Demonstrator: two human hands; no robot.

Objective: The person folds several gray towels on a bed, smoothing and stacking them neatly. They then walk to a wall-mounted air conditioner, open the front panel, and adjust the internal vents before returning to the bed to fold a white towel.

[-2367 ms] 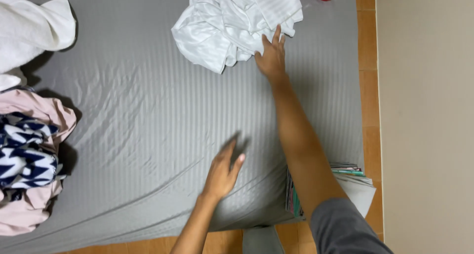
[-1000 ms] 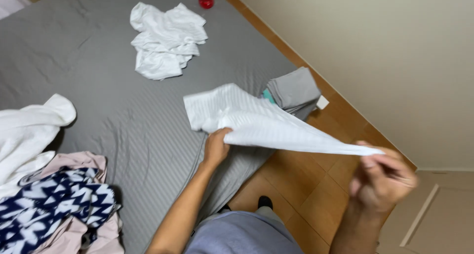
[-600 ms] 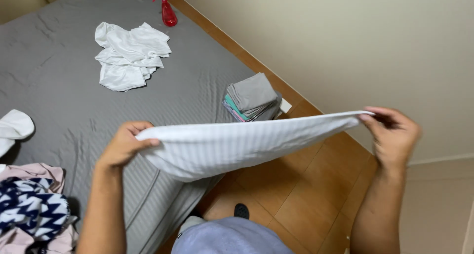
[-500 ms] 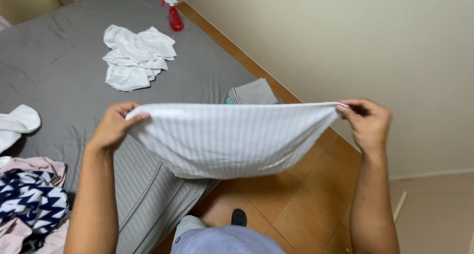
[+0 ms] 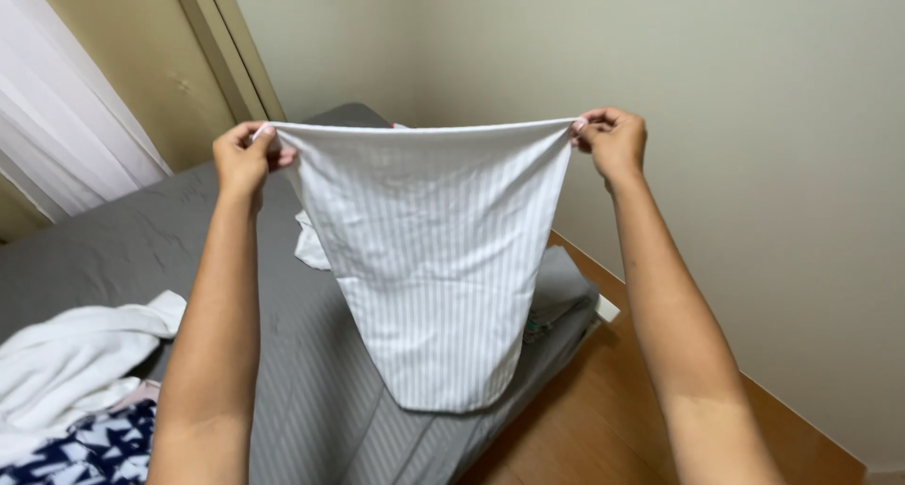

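Note:
A white pinstriped cloth [image 5: 429, 259] hangs in the air in front of me, stretched flat along its top edge. My left hand [image 5: 243, 157] pinches its upper left corner and my right hand [image 5: 613, 141] pinches its upper right corner. Both arms are raised above the grey bed [image 5: 123, 249]. The cloth narrows toward its lower end, which dangles just above the bed's near edge.
A white towel [image 5: 80, 362] and a dark blue and white patterned garment [image 5: 85, 452] lie on the bed at lower left. More white cloth [image 5: 311, 245] shows behind the held one. A folded grey stack [image 5: 561, 292] sits at the bed's right edge. Wooden floor [image 5: 603, 419] and a beige wall lie to the right.
I took the striped cloth off the pile, brought it toward me and spread it by two corners. Since half a second ago both hands rose higher and the view tilted up.

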